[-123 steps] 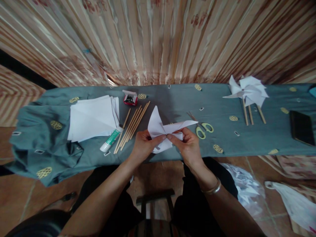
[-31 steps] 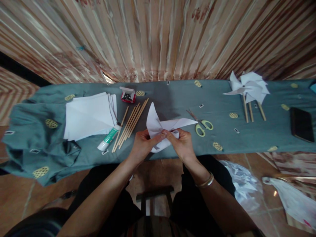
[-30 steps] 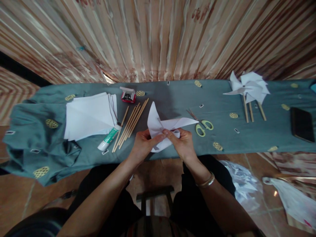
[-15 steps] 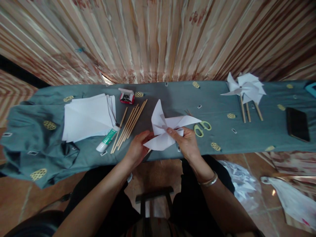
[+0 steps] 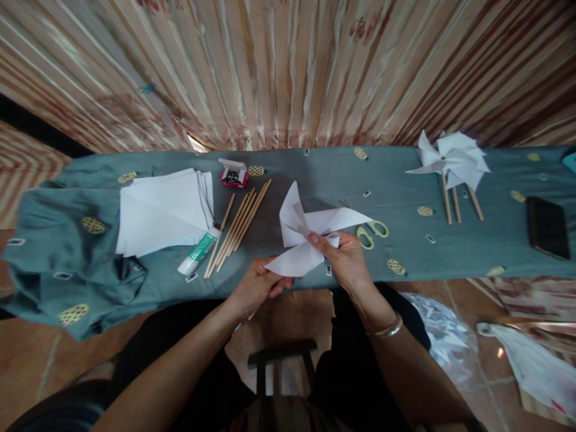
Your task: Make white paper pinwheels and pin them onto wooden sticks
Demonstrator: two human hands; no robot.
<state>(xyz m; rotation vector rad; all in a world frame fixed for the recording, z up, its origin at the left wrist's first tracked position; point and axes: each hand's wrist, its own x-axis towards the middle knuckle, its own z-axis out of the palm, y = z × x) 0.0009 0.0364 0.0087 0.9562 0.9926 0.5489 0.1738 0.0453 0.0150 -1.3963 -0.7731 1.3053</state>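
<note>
A white paper pinwheel [image 5: 310, 231] is held just above the near edge of the teal-covered table [image 5: 310, 174]. My right hand [image 5: 346, 261] pinches its folded centre, thumb on top. My left hand [image 5: 254, 287] is curled under the tip of the lower blade, fingers closed around what looks like a thin wooden stick whose end shows just below the hand. The rest of that stick is hidden behind the paper.
Left of the hands lie several wooden sticks [image 5: 240, 222], a green glue tube [image 5: 198, 252], a stack of white paper [image 5: 162, 210] and a small red box [image 5: 233, 175]. Yellow-handled scissors [image 5: 371, 231] lie to the right. Finished pinwheels [image 5: 450, 162] and a black phone [image 5: 549, 227] are at far right.
My left hand has left the pinwheel's centre and dropped down and toward me, under the lower blade. My right hand has kept its pinch and shifted the pinwheel slightly right.
</note>
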